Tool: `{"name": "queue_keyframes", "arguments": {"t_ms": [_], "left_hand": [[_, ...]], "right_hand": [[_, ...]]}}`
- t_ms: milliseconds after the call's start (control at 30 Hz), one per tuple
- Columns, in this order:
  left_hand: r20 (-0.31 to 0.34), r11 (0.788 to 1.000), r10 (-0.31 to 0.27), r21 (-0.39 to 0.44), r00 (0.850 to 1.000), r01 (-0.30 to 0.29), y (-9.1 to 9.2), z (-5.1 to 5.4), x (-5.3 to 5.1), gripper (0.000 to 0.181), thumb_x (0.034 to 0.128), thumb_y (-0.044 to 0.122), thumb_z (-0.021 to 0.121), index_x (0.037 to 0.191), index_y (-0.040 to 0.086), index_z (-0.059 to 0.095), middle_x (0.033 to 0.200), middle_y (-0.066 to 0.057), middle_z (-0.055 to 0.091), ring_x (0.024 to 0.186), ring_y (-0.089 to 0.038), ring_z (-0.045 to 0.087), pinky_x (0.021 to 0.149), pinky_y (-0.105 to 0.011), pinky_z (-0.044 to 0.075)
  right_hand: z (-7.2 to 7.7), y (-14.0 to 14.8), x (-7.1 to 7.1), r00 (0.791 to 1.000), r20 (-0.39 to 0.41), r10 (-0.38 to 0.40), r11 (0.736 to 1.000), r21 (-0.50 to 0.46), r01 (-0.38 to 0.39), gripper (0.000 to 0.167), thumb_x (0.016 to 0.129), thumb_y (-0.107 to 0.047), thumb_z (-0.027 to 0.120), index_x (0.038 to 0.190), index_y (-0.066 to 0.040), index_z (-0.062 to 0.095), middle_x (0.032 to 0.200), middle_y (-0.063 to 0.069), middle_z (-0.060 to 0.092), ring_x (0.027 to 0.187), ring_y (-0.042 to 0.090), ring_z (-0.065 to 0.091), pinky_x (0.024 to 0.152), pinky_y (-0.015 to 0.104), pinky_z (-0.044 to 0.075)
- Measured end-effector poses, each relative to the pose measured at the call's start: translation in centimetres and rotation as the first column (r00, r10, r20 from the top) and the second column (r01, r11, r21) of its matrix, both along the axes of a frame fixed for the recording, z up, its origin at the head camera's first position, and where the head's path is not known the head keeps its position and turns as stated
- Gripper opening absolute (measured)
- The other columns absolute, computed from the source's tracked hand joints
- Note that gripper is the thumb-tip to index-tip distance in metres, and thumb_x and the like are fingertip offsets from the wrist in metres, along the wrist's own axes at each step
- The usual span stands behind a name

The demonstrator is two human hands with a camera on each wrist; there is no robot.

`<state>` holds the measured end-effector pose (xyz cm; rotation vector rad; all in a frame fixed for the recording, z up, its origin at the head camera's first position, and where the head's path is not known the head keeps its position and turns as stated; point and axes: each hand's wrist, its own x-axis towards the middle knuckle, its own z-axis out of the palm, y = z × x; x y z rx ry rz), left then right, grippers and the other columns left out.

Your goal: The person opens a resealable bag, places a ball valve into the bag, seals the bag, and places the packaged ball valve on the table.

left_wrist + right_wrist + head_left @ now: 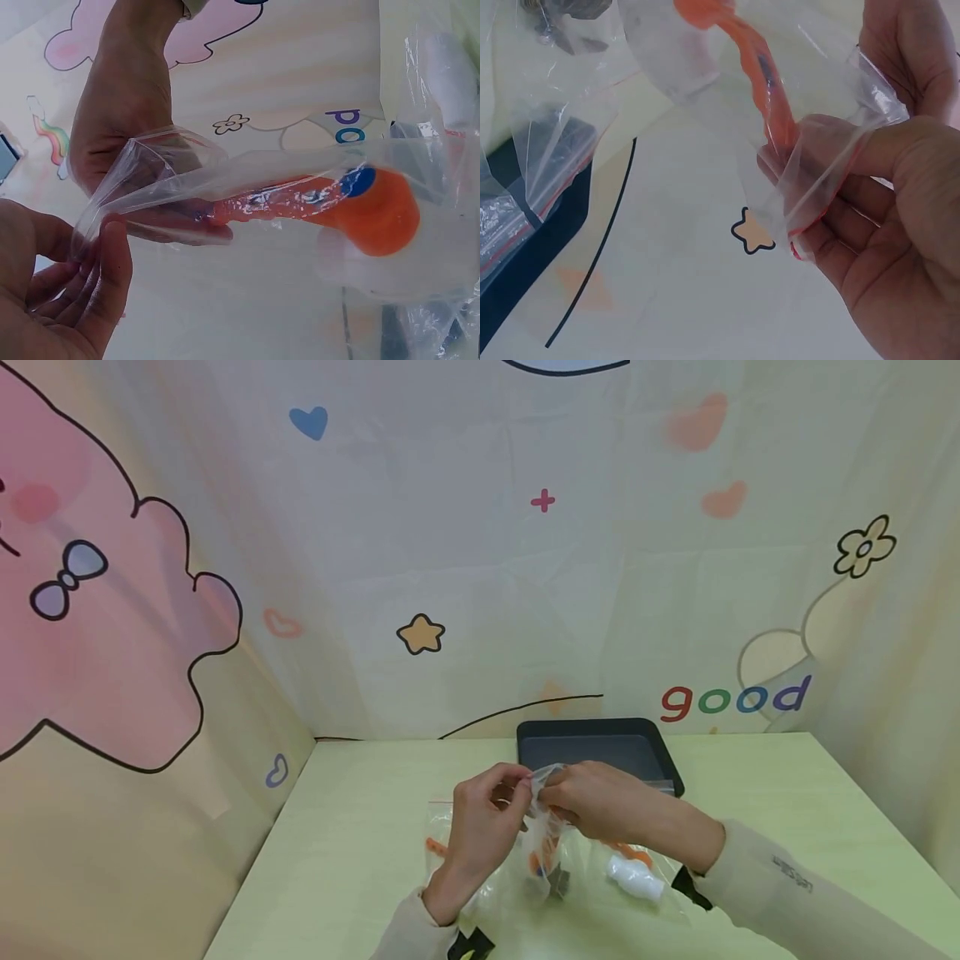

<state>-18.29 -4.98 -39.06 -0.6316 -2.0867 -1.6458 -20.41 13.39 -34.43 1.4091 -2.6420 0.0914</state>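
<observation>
Before me hangs a clear zip bag (247, 165) with a red line along its mouth. Inside it is an orange spoon-shaped object (382, 214) with a round blue spot and a narrow stem. My left hand (483, 818) pinches the rim of the bag between thumb and fingertips. My right hand (600, 797) reaches into the bag mouth, and its thumb and forefinger pinch the end of the orange stem, as the right wrist view shows. Clear plastic covers those fingertips in part.
On the pale green table (337, 835) lie more clear bags; one holds a white bottle-shaped piece (636, 878), another a dark grey piece (589, 7). Orange pieces (437, 847) show through the plastic too. A dark tray (592, 747) stands behind, against the printed curtain (480, 543).
</observation>
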Motion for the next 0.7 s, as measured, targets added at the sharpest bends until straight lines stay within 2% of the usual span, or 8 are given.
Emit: {"name": "queue_keyframes", "arguments": {"t_ms": [67,167,300,367,433,533,600,700], "left_hand": [[0.023,0.999,-0.006,0.041,1.000,0.005,0.0,-0.1,0.0,0.012,0.0937,0.002,0.061,0.096,0.005,0.072,0.082,-0.011,0.072,0.056,-0.026,0.066,0.047,-0.023,0.053],[0.048,0.996,-0.003,0.086,0.999,-0.001,-0.1,-0.3,-0.2,0.012,0.0935,0.000,0.060,0.097,0.005,0.071,0.082,-0.014,0.070,0.057,-0.026,0.067,0.049,-0.027,0.056],[0.065,0.994,0.013,0.112,0.998,-0.020,-0.1,-0.4,-0.3,0.012,0.0941,0.001,0.060,0.096,0.004,0.071,0.082,-0.019,0.069,0.056,-0.021,0.068,0.052,-0.030,0.058],[0.067,0.991,0.026,0.130,0.997,-0.034,-0.1,-0.4,-0.3,0.010,0.0941,0.003,0.061,0.095,0.005,0.071,0.081,-0.018,0.069,0.055,-0.020,0.068,0.053,-0.029,0.058],[0.081,0.988,0.049,0.145,0.995,-0.061,0.0,-0.1,-0.1,0.010,0.0935,0.002,0.061,0.095,0.003,0.071,0.080,-0.020,0.069,0.055,-0.023,0.068,0.054,-0.029,0.058],[0.092,0.980,0.075,0.176,0.993,-0.090,0.1,-0.1,0.1,0.009,0.0927,0.001,0.063,0.094,0.005,0.071,0.081,-0.017,0.070,0.056,-0.023,0.069,0.056,-0.028,0.059],[0.098,0.977,0.082,0.190,0.992,-0.100,0.2,-0.1,0.1,0.009,0.0929,0.001,0.062,0.095,0.003,0.070,0.083,-0.019,0.069,0.058,-0.024,0.070,0.057,-0.029,0.059],[0.079,0.973,0.077,0.212,0.994,-0.092,0.4,-0.6,0.0,0.008,0.0936,0.003,0.062,0.095,0.004,0.070,0.084,-0.021,0.069,0.060,-0.022,0.071,0.058,-0.030,0.059]], "right_hand": [[0.2,0.4,0.2,1.000,0.002,-0.011,1.000,-0.018,0.011,0.021,0.081,0.004,0.071,0.087,-0.015,0.070,0.080,-0.006,0.069,0.062,0.003,0.054,0.057,0.017,0.045],[0.4,1.1,0.6,1.000,-0.008,-0.026,0.997,-0.070,0.026,0.027,0.080,0.009,0.067,0.088,-0.016,0.069,0.075,-0.007,0.065,0.056,0.002,0.048,0.052,0.016,0.039],[0.2,1.8,1.2,0.993,-0.103,-0.053,0.977,-0.213,0.030,0.023,0.080,0.005,0.068,0.087,-0.017,0.068,0.070,-0.010,0.057,0.055,0.001,0.042,0.051,0.015,0.035],[-0.1,2.1,1.7,0.984,-0.156,-0.091,0.953,-0.301,0.041,0.017,0.081,-0.002,0.072,0.088,-0.018,0.070,0.075,-0.012,0.060,0.059,-0.001,0.050,0.055,0.015,0.042],[-0.7,2.3,2.2,0.971,-0.184,-0.150,0.925,-0.373,0.073,0.012,0.080,-0.011,0.075,0.085,-0.020,0.069,0.074,-0.014,0.060,0.061,-0.003,0.052,0.056,0.015,0.044],[-1.6,2.3,3.0,0.958,-0.141,-0.251,0.875,-0.456,0.162,0.014,0.081,-0.021,0.077,0.078,-0.024,0.064,0.068,-0.019,0.054,0.059,-0.006,0.046,0.054,0.013,0.040],[-2.3,2.2,3.3,0.949,-0.095,-0.301,0.845,-0.488,0.219,0.015,0.082,-0.027,0.077,0.076,-0.026,0.063,0.066,-0.021,0.050,0.058,-0.007,0.039,0.053,0.013,0.036],[-3.2,1.8,3.5,0.937,-0.019,-0.349,0.803,-0.522,0.289,0.013,0.084,-0.032,0.077,0.078,-0.025,0.067,0.067,-0.021,0.054,0.057,-0.007,0.040,0.053,0.013,0.036]]}}
